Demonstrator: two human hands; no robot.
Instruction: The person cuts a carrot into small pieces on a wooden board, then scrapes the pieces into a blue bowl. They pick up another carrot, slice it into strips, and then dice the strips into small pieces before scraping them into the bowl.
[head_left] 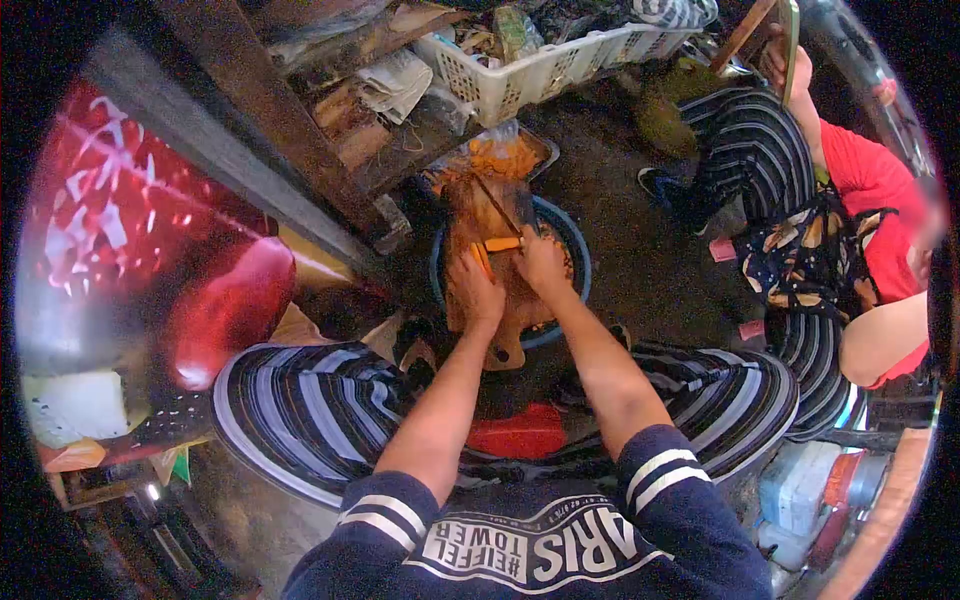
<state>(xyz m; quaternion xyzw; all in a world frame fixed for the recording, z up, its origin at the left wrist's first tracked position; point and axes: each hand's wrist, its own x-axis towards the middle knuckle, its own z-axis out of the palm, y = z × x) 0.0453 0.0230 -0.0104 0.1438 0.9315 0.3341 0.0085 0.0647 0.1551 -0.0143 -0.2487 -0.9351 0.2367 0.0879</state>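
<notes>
A wooden cutting board (463,215) lies across a blue round basin (583,262). My left hand (476,287) rests on the board with its fingers closed around orange pieces (483,262). My right hand (542,262) is closed on the handle of a knife (497,208), whose long dark blade points up and left over the board. Another orange piece (503,243) lies between my two hands. Beyond the board stands a tray (545,155) with orange pieces in it.
A white plastic basket (560,78) with mixed items stands at the back. Wooden beams (290,110) rise at the left. Another person in a red top (865,175) sits at the right. A red object (517,432) is between my legs.
</notes>
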